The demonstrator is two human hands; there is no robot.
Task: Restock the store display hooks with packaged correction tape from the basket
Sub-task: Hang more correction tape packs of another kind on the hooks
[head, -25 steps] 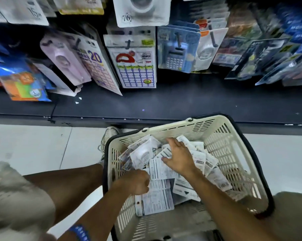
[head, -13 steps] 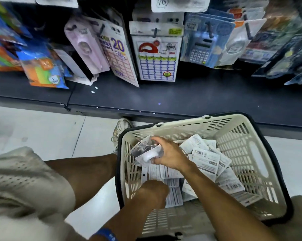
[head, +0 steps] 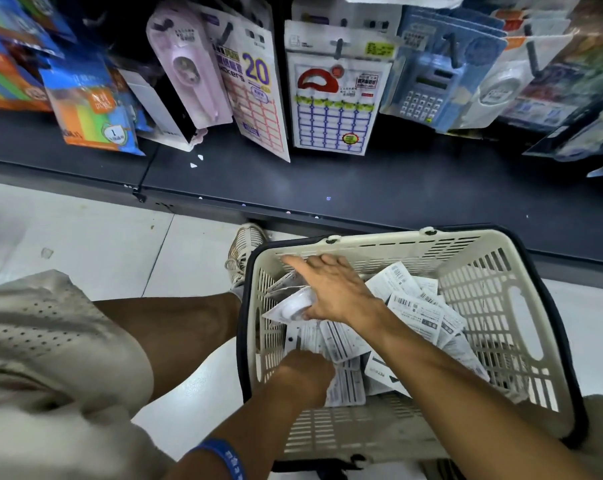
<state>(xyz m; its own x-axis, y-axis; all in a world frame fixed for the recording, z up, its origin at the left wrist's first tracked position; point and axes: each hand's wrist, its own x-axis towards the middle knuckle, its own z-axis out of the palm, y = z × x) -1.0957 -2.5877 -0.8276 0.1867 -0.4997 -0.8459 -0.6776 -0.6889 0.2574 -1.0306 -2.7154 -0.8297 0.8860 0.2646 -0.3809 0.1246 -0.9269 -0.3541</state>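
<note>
Both hands work inside the basket (head: 473,292), which stands on the floor at 5 o'clock, just in front of the dark bottom shelf (head: 379,188). The right hand (head: 331,289) pinches a blister pack of correction tape (head: 289,308) between thumb and palm side at the basket's 9 o'clock wall, with the index finger extended toward the rim. The left hand (head: 305,370) is curled down among the loose packs (head: 421,313) at 6 o'clock; whether it grips one cannot be told. Recommended procedure: lift one pack at a time, clear of the pile. Turn its hang hole upward before raising it. Select a display hook (head: 338,46) at 12 o'clock that carries matching stock. No matching stock is identifiable from here.
</note>
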